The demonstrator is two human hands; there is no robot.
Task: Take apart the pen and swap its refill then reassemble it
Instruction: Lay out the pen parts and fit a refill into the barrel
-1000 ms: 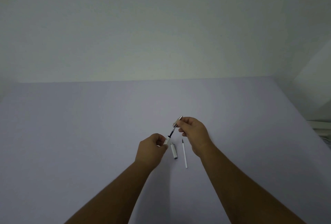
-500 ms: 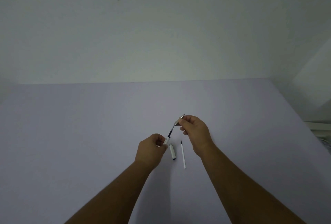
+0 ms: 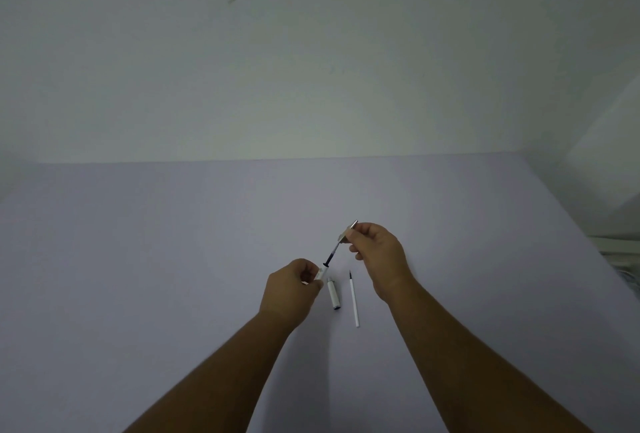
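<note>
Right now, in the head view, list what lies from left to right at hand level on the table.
Left hand holding the pen barrel → pen cap lying on the table → spare refill on the table → right hand pinching the old refill.

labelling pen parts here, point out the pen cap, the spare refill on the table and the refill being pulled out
pen cap (image 3: 334, 294): head view, middle of its white body
spare refill (image 3: 354, 301): head view, middle of its white tube
refill being pulled out (image 3: 330, 253): head view, its dark section between the hands

Two hands, left hand (image 3: 289, 289) and right hand (image 3: 379, 254), two refills, held refill (image 3: 331, 252) and loose refill (image 3: 354, 299), one pen barrel (image 3: 320, 274), one cap (image 3: 333, 294), one table (image 3: 138, 259).
</note>
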